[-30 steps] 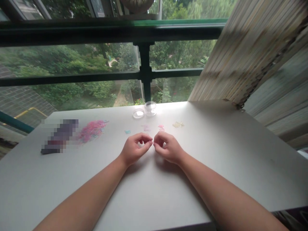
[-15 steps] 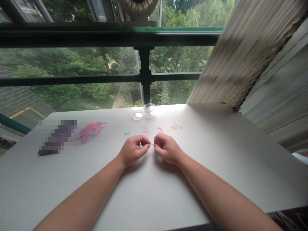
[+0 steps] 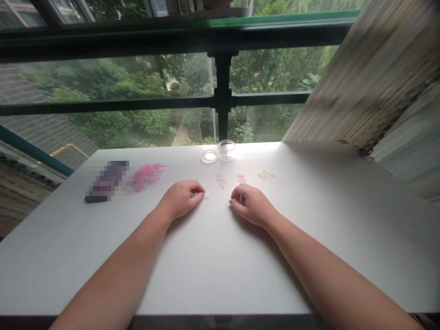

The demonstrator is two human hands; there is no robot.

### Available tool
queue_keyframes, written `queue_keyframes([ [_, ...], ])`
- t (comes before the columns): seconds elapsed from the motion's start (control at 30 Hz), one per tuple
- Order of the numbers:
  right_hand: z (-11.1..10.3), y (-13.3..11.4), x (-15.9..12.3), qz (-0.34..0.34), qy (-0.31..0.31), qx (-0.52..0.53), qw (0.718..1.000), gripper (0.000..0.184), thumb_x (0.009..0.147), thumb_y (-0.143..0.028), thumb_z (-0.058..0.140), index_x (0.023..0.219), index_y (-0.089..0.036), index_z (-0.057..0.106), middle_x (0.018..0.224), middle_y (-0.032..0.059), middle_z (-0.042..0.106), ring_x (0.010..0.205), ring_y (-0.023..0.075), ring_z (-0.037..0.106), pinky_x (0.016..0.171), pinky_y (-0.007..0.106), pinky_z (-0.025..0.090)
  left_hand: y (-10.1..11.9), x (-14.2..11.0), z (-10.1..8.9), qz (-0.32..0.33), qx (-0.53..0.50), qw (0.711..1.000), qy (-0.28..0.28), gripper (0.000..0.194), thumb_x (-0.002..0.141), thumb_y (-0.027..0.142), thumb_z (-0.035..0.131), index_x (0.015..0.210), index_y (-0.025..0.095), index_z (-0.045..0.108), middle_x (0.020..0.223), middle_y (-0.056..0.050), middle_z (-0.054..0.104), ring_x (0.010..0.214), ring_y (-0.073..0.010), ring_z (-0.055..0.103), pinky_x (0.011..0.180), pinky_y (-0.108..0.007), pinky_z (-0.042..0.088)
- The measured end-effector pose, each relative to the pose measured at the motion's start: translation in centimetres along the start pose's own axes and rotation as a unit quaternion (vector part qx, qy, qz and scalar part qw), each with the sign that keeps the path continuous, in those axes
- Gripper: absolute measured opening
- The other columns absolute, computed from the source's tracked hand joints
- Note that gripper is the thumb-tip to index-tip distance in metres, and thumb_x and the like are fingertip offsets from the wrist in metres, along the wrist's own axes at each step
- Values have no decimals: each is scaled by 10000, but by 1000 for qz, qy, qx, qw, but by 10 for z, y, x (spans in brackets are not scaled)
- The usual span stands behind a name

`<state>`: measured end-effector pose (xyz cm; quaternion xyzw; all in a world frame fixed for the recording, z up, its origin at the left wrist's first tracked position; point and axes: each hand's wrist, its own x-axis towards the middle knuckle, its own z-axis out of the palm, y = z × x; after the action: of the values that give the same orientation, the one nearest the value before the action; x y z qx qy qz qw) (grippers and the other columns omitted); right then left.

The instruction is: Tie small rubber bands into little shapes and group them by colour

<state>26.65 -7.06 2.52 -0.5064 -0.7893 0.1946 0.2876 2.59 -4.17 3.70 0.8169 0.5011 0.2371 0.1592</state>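
My left hand (image 3: 182, 199) is closed in a pinch just above the table. A tiny pale pink rubber band (image 3: 206, 196) pokes out at its fingertips. My right hand (image 3: 252, 204) rests on the table a short way to the right, fingers curled together; whatever may be in them is too small to make out. Beyond the hands lie small groups of rubber bands: lilac ones (image 3: 219, 180), coral pink ones (image 3: 241, 178) and pale yellow ones (image 3: 266, 174). A bit of blue (image 3: 196, 179) shows behind my left hand, mostly hidden.
A heap of mixed pink and blue bands (image 3: 147, 176) spreads on the left of the white table (image 3: 192, 270), beside a blurred-out dark object (image 3: 108, 181). A clear round container (image 3: 227, 151) and its lid (image 3: 209, 157) stand near the window. A striped curtain (image 3: 330, 78) hangs at right.
My hands have drawn apart; they were fingertip to fingertip with a thin band between them. The pale pink band now shows at my left fingertips. The camera view has shifted.
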Motion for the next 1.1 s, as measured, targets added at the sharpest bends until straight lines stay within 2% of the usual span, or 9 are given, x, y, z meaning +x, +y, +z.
queue_keyframes([
  [0.13,1,2,-1,-3,-4,7,1000,44,734,-183,574,691,-187,567,646,-4,546,576,118,464,549,242,357,-40,-21,-22,-70,18,995,63,157,720,326,586,758,214,690,752,-32,691,669,-177,596,613,-260,435],
  [0.23,1,3,-1,0,-12,-1,1000,49,744,-197,561,698,-195,576,648,-1,560,573,124,472,542,247,362,-58,-25,-25,-101,20,987,122,152,712,311,597,766,208,694,755,-44,699,667,-185,605,621,-272,445],
  [0.3,0,3,-1,9,-24,-6,1000,59,754,-214,553,701,-199,577,637,-5,558,562,126,470,535,251,367,-60,-21,-22,-103,16,986,134,149,714,301,597,771,206,697,752,-46,701,676,-189,612,626,-277,451],
  [0.47,-2,1,-1,21,-38,-6,999,73,764,-239,545,715,-199,581,643,0,562,567,132,480,541,260,384,-52,-13,-14,-92,-4,990,107,174,739,297,578,807,208,711,788,-48,712,706,-197,633,653,-291,472],
  [0.73,-3,4,-2,37,-52,1,998,92,784,-267,534,746,-199,582,644,-6,553,567,129,472,549,261,386,-63,-20,-23,-142,-41,980,133,224,774,240,539,905,219,719,870,-45,729,843,-225,663,768,-317,502],
  [0.87,-4,6,-2,33,-60,-2,998,104,791,-273,528,754,-193,583,649,-3,553,578,129,473,559,259,387,-64,-19,-20,-150,-34,981,118,249,770,232,542,962,199,697,881,-46,724,815,-201,660,786,-312,506],
  [1.0,-5,5,-1,37,-67,1,997,105,791,-275,524,766,-192,584,665,-1,561,595,130,487,574,255,391,-62,-17,-17,-116,-13,988,104,291,764,201,529,1019,186,668,973,-45,688,847,-170,629,835,-294,492],
  [1.1,-5,4,-2,39,-70,5,997,100,789,-271,524,766,-194,583,659,-5,559,585,127,483,566,250,386,-62,-14,-16,-68,3,995,72,374,742,101,468,1044,193,668,1014,-48,647,903,-168,596,879,-299,469],
])
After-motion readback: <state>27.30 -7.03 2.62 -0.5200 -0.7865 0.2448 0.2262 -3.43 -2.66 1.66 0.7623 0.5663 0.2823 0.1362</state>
